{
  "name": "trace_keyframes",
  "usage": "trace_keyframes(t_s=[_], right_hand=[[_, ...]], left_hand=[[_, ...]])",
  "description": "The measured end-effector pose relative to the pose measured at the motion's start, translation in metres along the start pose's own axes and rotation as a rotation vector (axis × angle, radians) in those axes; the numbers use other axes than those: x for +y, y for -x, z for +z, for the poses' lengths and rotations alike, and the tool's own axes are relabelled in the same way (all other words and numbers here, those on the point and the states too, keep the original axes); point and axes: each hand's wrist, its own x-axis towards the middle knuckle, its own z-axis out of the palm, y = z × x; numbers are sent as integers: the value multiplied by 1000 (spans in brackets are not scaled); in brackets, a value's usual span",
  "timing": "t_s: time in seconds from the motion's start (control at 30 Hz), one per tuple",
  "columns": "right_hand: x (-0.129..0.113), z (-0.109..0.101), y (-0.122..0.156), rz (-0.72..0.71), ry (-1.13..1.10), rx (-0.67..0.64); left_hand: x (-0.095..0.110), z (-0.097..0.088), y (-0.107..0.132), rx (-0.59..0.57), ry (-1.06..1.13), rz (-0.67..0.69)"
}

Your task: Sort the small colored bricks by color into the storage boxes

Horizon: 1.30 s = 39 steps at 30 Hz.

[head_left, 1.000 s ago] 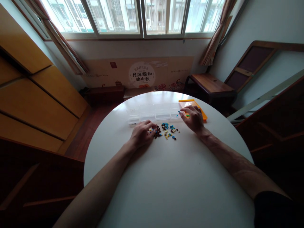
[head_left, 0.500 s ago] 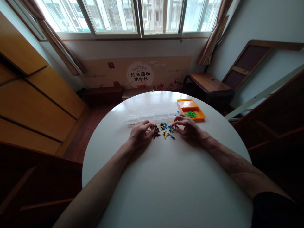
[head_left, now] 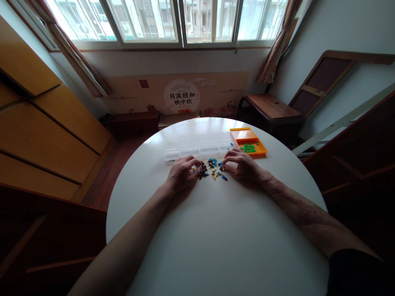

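Note:
Small toy building bricks in brown, blue and yellow [head_left: 212, 168] lie in loose heaps on a round white table [head_left: 228, 234]. At the left of the heaps rests my left hand [head_left: 183, 172], fingers bent, with thumb and forefinger apart beside the brown bricks [head_left: 203, 170]. My right hand [head_left: 242, 165] is at the right edge of the blue bricks [head_left: 212, 163]. Its thumb and forefinger come together in a pinch; what is between the tips is too small to make out. Green bricks [head_left: 248, 148] fill part of an orange tray [head_left: 261, 152] behind that hand.
A clear plastic compartment box [head_left: 197, 146] lies behind the heaps, with a few blue bricks [head_left: 231, 145] near its right end. The orange tray's raised lid [head_left: 243, 134] points towards the window. Wooden furniture [head_left: 274, 107] stands beyond the table.
My right hand has shifted slightly left, and its thumb and forefinger have drawn together at the bricks. The left hand has barely moved.

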Motion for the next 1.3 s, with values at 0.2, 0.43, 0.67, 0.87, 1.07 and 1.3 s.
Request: trace_keyframes(t_s=[0.2, 0.43, 0.67, 0.87, 1.07, 1.3], right_hand=[[-1, 1, -1, -11, -2, -8], [-5, 1, -1, 8, -8, -9], [-5, 3, -2, -14, -22, 2], [-6, 3, -2, -7, -22, -6], [-7, 3, -2, 3, -20, -12], [-6, 4, -2, -11, -37, -6]], left_hand=[[1, -1, -1, -2, 6, -3], [2, -1, -1, 0, 8, -1], [2, -1, -1, 0, 3, -1], [1, 0, -1, -4, 5, -3], [3, -1, -1, -5, 8, -8], [1, 2, -1, -1, 8, -11]])
